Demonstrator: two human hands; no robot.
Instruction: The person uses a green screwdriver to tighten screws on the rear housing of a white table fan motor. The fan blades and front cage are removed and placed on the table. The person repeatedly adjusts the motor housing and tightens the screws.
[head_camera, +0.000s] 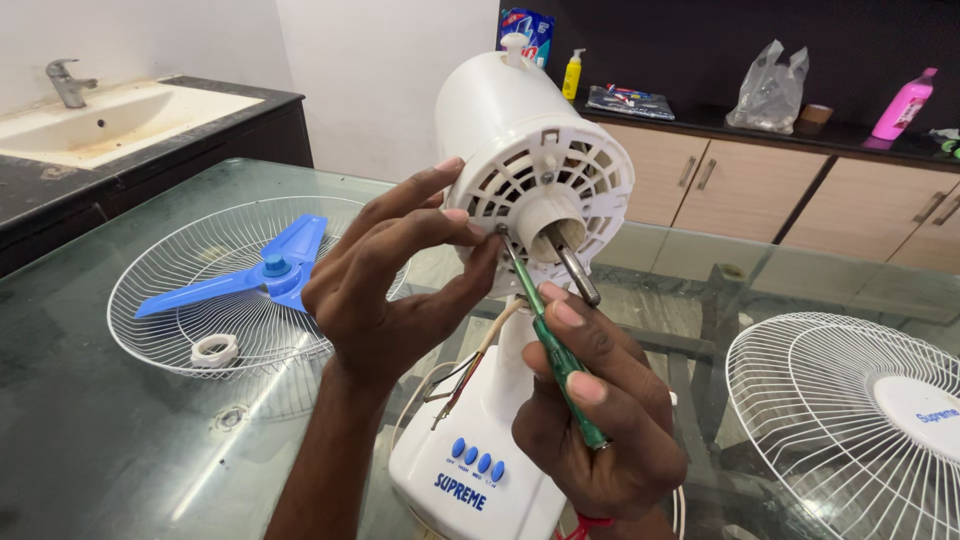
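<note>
A green screwdriver (560, 365) is gripped in the closed right hand (600, 420), its tip set at a screw on the front of the white fan motor housing (530, 150). The housing's edge is pinched by the half-curled left hand (385, 285). Disassembly looks well advanced: blue blade (250, 275) and rear grille (215, 290) are laid left of the housing on the glass desk (90, 440), front grille (850, 420) right. Housing screws seem left.

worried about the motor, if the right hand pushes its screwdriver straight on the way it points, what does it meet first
The right hand aims the green-handled screwdriver up-left; its tip already seems to meet the white plastic vented motor housing.
</note>
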